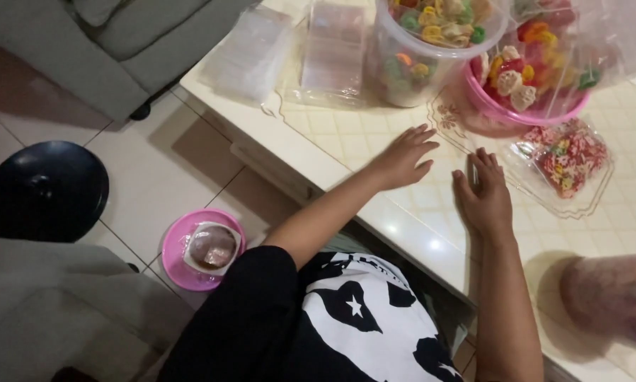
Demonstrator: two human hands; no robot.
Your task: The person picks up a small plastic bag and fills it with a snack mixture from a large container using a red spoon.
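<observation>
Both hands lie flat, palms down, at the centre of the frame on the glossy cream table [374,134], whose surface carries a quilted square pattern under a clear cover. The left hand [403,159] has its fingers [420,136] spread and holds nothing; the right hand [484,194] is likewise open and empty, its fingertips just beside a clear plastic packet [565,166] of red, yellow and green snack pieces at centre right. Above it, at upper right, a pink bowl [530,106] holds ridged, flower-shaped crackers under a crinkled transparent bag [601,42]; left of that stands a clear round tub [417,56] of the same crackers, and a stack of empty clear packets [332,49] lies at upper centre. A blurred filled bag [611,297] sits at lower right. On the tiled floor at lower left rest a pink plate [180,258] bearing a wrapped brown item and a black round stool [42,191]. Judged risks: a sweep of the right hand could push the slick packet toward the table edge or crush its brittle contents; the plate on the floor could be kicked.
</observation>
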